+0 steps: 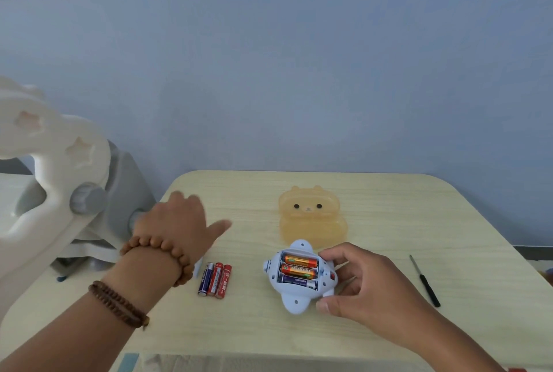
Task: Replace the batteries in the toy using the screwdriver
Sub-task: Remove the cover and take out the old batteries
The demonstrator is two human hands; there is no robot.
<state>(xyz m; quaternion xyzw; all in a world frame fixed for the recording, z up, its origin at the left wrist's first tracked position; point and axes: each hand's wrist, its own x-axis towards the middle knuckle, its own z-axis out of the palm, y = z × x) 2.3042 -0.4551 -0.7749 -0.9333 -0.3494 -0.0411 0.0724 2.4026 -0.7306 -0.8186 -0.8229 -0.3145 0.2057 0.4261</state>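
A pale blue toy (299,277) lies upside down near the middle of the table, its battery bay uncovered. Three batteries (299,270) sit in the bay, two orange and one dark blue. My right hand (365,285) grips the toy's right side with thumb and fingers. Three loose batteries (215,279) lie side by side to the left, one blue and two red. My left hand (179,222) hovers above and behind them, fingers spread, holding nothing. A small white piece (198,267) peeks out under my left wrist. The black screwdriver (425,280) lies at the right.
An orange translucent bear-shaped box (311,216) stands behind the toy. A white and grey plastic chair (65,180) is just off the light wooden table's (389,222) left edge. A blue wall is behind the table.
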